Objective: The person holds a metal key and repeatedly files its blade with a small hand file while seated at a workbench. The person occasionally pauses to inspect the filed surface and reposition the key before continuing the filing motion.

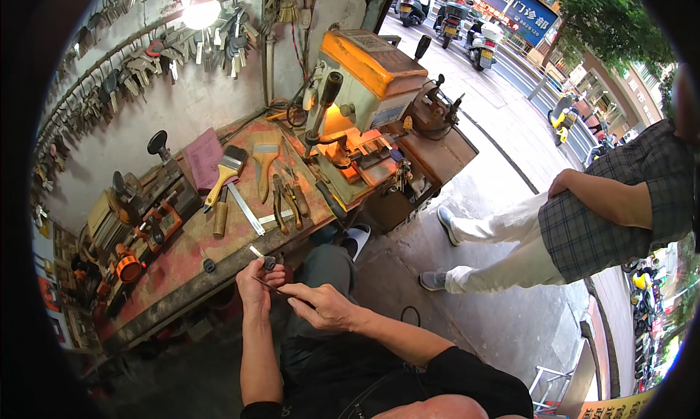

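As the left hand [254,288] pinches a small black-and-silver key-like piece [270,262] | the right hand [324,307] grips a thin dark rod [267,284] | worn red-topped workbench [182,262] just beyond!

Keys [237,46] hanging on a pale wall [164,120], lit bulb [201,13], two paintbrushes [266,153], parked scooters [482,49], standing bystander [583,233]

Locksmith's workshop: hanging keys [237,46], workbench [184,257]

Wears a black T-shirt [394,386] with short, loose sleeves [477,382] and thin pale lines [368,398] on the front, grey trousers [329,273] and a white-strapped sandal [356,241], with forearms [260,353] bare.
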A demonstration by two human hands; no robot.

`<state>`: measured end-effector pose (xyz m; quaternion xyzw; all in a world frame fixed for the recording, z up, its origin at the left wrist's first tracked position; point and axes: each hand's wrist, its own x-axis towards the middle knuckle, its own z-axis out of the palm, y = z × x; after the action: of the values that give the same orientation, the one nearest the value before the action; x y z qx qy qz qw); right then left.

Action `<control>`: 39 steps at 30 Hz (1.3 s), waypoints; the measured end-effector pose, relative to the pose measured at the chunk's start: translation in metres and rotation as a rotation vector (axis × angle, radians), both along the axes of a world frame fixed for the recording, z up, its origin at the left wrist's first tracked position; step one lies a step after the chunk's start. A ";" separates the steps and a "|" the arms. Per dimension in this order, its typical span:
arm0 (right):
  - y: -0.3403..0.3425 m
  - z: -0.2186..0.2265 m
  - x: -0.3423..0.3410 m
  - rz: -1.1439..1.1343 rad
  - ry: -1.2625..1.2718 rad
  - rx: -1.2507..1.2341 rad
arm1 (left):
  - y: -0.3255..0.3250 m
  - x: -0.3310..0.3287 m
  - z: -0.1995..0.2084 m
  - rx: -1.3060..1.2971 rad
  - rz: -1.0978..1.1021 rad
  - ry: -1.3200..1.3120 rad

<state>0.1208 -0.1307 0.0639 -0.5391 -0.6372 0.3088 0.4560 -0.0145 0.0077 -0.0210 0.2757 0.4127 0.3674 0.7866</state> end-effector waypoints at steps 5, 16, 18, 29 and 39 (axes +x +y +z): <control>0.016 0.040 0.032 -0.163 0.010 0.242 | 0.000 0.000 -0.003 -0.024 0.015 0.011; 0.039 0.121 0.095 -0.456 0.333 0.587 | 0.000 0.001 -0.008 0.032 0.021 -0.001; 0.038 0.122 0.093 -0.449 0.312 0.515 | 0.001 0.001 -0.008 0.017 0.009 -0.003; 0.035 0.158 0.093 -0.524 0.239 0.717 | 0.000 0.005 0.003 -0.005 -0.014 0.020; 0.060 0.041 0.020 -0.123 -0.030 -0.338 | -0.004 -0.004 0.011 -0.029 -0.006 -0.010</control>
<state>0.1413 -0.0706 0.1053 -0.6507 -0.5489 0.3747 0.3674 -0.0184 0.0034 -0.0102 0.2638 0.4130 0.3603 0.7937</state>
